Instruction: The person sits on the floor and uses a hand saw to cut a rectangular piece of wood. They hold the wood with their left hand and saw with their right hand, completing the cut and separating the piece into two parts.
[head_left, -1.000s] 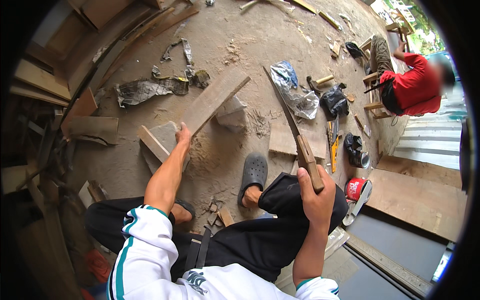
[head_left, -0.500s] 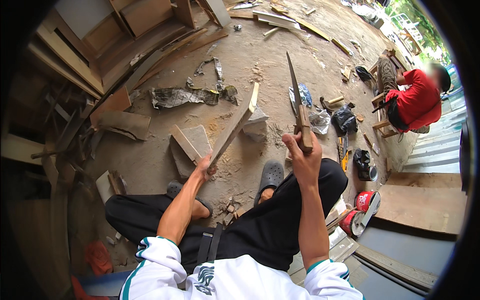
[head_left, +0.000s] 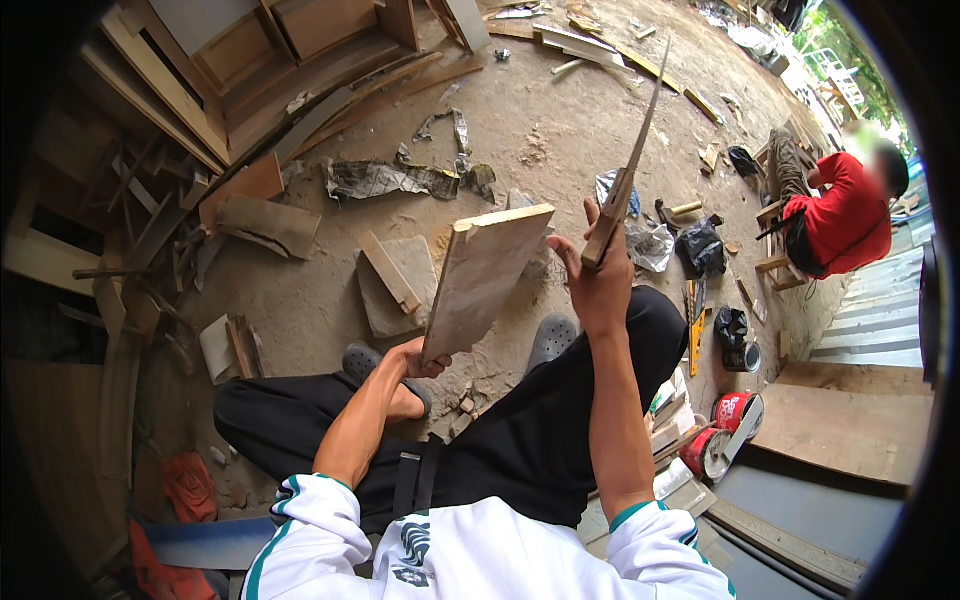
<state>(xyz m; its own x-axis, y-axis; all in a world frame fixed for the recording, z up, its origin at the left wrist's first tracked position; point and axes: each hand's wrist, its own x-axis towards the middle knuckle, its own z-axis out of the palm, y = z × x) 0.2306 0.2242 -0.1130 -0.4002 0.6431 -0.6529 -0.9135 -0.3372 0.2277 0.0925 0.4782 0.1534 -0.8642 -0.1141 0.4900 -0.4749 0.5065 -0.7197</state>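
board (head_left: 482, 280): your left hand (head_left: 415, 358) grips pale bare wood, matt, sawn face
blade (head_left: 640, 130): your right hand (head_left: 598, 285) holds dull grey metal, brown wooden handle
ground (head_left: 560, 120): rough dusty concrete, wood chips
sleeves (head_left: 300, 520): white smooth cloth

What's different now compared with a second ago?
The left hand has lifted the wooden board off the ground and tipped it up toward the person. The right hand has raised the long blade higher, point up. Both grips are unchanged; the person in red stays seated.
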